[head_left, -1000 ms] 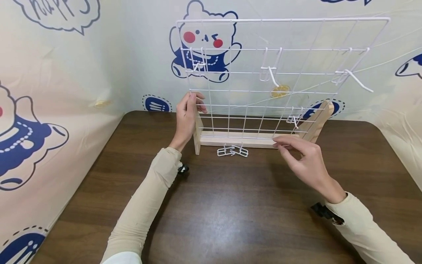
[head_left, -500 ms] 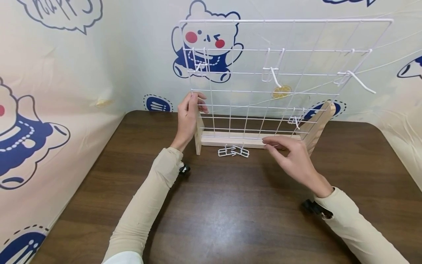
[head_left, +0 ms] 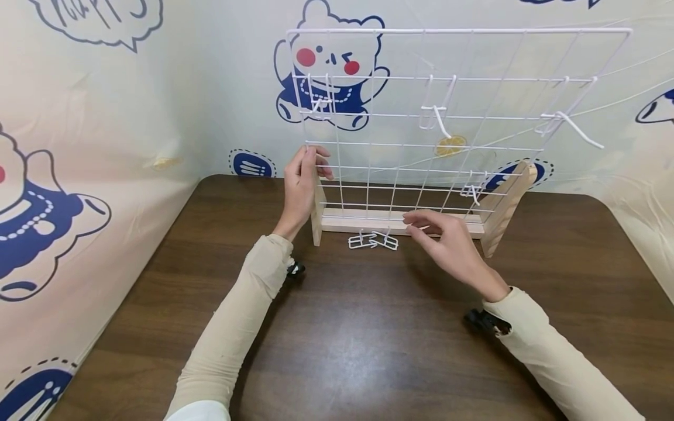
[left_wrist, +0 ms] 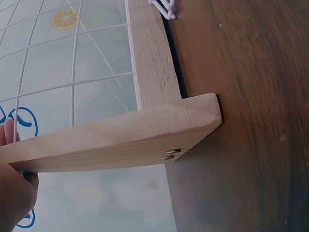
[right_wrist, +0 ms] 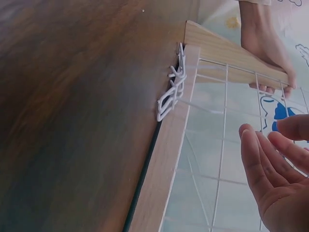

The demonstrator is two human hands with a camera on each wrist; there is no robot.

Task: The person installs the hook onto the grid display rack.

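Observation:
A white wire grid rack (head_left: 458, 30) stands upright on a pale wooden base board (head_left: 347, 224). My left hand (head_left: 300, 182) grips the upper end of its left wooden side panel (left_wrist: 120, 133), the fingers reaching behind. Two loose white wire hooks (head_left: 361, 241) lie overlapped on the table before the base; the right wrist view shows them against the board's edge. To their right hovers my right hand (head_left: 447, 242), thumb and fingers apart and holding nothing. White hooks hang on the grid: one upper left, one upper middle (head_left: 439, 121), one upper right, and a smaller one (head_left: 473, 194) lower right.
The right wooden side panel (head_left: 506, 207) slants up at the rack's right end. Dark brown tabletop (head_left: 337, 345) spreads in front of the rack. A patterned cloth (head_left: 221, 70) hangs behind and to the left.
My right hand has moved left along the base toward the loose hooks, and its thumb and fingers have spread a little. The left hand keeps its grip on the side panel.

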